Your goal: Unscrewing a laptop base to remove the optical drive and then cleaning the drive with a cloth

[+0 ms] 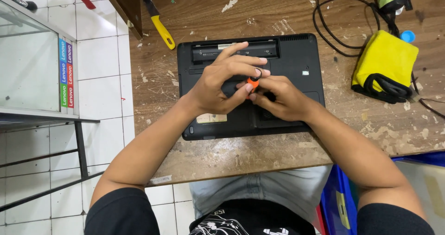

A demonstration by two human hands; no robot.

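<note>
A person seated at a worn wooden table (278,12) works on a black laptop (296,59) lying bottom-up at the table's near edge. The left hand (218,84) arches over the middle of the laptop's underside, fingers curled together on the black cap of a small orange-handled screwdriver (253,82), which stands roughly upright on the casing. The right hand (282,98) comes in from the right, its fingertips pinched on the tool's lower part just beside the left; the tip is hidden by the fingers. Both hands touch each other over the centre of the machine.

Far left of the laptop lies a yellow-handled tool (162,29) on the table. To the right, well apart from the hands, sits a yellow pouch (384,59) with a black strap, a black cable (324,22) looped on the wood beyond it. A glass cabinet (28,63) stands on the tiled floor at the left
</note>
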